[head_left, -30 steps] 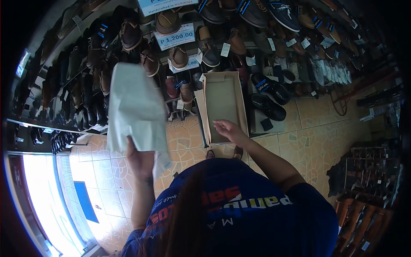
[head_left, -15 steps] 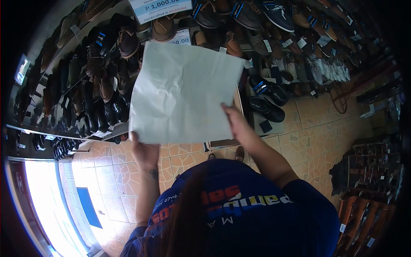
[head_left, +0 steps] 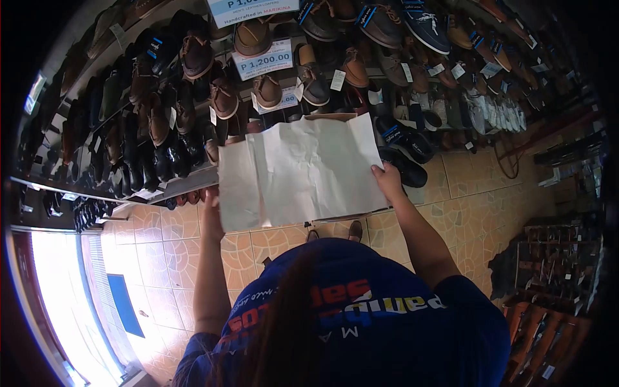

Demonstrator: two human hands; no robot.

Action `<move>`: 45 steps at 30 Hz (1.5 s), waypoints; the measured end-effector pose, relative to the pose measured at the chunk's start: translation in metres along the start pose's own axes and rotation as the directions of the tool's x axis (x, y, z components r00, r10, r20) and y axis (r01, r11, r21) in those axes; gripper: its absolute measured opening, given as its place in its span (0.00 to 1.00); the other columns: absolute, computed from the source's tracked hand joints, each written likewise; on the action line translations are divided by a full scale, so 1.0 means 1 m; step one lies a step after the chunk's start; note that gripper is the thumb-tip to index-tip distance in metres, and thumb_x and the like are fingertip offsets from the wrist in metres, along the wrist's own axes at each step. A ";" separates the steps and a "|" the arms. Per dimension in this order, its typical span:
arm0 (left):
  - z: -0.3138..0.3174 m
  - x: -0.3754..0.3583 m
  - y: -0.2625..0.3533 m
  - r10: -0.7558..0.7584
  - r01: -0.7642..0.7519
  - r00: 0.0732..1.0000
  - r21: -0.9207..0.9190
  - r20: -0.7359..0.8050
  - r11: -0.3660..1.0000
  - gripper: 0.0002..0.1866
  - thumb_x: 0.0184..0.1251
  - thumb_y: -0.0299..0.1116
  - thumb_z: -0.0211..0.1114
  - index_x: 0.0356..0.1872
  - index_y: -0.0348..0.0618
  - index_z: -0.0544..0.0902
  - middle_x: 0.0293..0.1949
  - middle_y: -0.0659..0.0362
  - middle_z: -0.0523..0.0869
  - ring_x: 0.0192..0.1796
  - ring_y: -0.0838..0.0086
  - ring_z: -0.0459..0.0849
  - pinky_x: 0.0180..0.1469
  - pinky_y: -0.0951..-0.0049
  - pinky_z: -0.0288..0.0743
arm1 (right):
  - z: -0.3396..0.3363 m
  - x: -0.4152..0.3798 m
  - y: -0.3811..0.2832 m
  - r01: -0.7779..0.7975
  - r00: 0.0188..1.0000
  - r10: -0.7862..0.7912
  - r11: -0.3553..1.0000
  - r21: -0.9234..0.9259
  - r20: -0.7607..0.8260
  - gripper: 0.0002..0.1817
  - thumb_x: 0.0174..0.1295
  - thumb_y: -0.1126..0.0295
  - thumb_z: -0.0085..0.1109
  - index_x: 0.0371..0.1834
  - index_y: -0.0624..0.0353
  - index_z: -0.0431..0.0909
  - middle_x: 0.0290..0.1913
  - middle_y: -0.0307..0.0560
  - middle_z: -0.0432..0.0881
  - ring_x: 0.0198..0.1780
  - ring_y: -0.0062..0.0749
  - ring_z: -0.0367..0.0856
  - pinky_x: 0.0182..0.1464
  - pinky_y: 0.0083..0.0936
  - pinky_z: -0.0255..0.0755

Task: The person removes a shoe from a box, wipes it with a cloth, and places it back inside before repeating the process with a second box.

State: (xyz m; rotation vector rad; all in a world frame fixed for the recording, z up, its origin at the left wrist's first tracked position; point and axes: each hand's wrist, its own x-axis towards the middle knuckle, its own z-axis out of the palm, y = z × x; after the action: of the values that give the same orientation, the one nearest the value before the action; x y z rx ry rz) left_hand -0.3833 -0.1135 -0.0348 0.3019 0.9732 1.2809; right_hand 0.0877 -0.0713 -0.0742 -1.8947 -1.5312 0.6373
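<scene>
A creased sheet of white paper (head_left: 309, 171) is spread out in front of my body, with a fold line running down its left part. My right hand (head_left: 389, 184) pinches the sheet's right edge, thumb on top. At the opposite edge, my left hand (head_left: 213, 216) grips the paper, its fingers partly hidden behind it. A brown edge (head_left: 332, 117) shows just past the sheet's far side; what it belongs to is mostly covered. Black shoes (head_left: 407, 169) sit close beyond my right hand.
Tiered shelves of leather shoes (head_left: 267, 90) curve around the front and left, with price signs (head_left: 264, 61) among them. Belts and other goods (head_left: 548, 335) are racked at right. A bright doorway (head_left: 64, 303) and blue mat (head_left: 126, 306) lie to the left on the tiled floor (head_left: 174, 258).
The paper has come down lower and looks shorter front to back, uncovering shoes and a price sign behind it. My right hand has shifted to the right, still on the sheet.
</scene>
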 end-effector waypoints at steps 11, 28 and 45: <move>-0.041 0.035 0.022 0.332 -0.271 0.943 0.520 -0.025 0.810 0.31 0.54 0.15 0.57 0.63 0.41 0.66 0.54 0.55 0.76 0.52 0.73 0.75 0.55 0.74 0.69 | 0.000 0.010 0.017 -0.078 0.993 0.062 0.986 -0.150 -0.105 0.21 0.58 0.56 0.54 0.30 0.68 0.76 0.32 0.66 0.78 0.38 0.60 0.76 0.41 0.44 0.69; 0.076 -0.027 0.079 0.304 -0.412 0.905 0.788 0.297 0.456 0.26 0.59 0.15 0.51 0.61 0.45 0.71 0.53 0.59 0.78 0.49 0.82 0.75 0.55 0.82 0.64 | 0.016 -0.016 -0.090 0.401 0.916 -0.315 0.711 -0.577 0.249 0.43 0.52 0.52 0.59 0.68 0.57 0.53 0.70 0.55 0.50 0.72 0.46 0.45 0.67 0.55 0.39; 0.223 -0.053 0.052 0.197 -0.534 0.811 0.835 0.550 -0.134 0.31 0.48 0.14 0.52 0.59 0.41 0.72 0.36 0.45 0.79 0.36 0.58 0.79 0.43 0.71 0.70 | 0.114 0.020 -0.038 0.306 0.845 0.016 0.806 -0.508 0.535 0.51 0.51 0.41 0.55 0.72 0.51 0.40 0.72 0.62 0.37 0.73 0.55 0.29 0.69 0.53 0.30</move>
State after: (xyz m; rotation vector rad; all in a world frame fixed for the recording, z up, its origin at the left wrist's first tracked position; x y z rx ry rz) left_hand -0.2500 -0.0755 0.1544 2.0689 1.5310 0.6668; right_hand -0.0137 -0.0285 -0.1265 -2.0927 -2.4340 0.6981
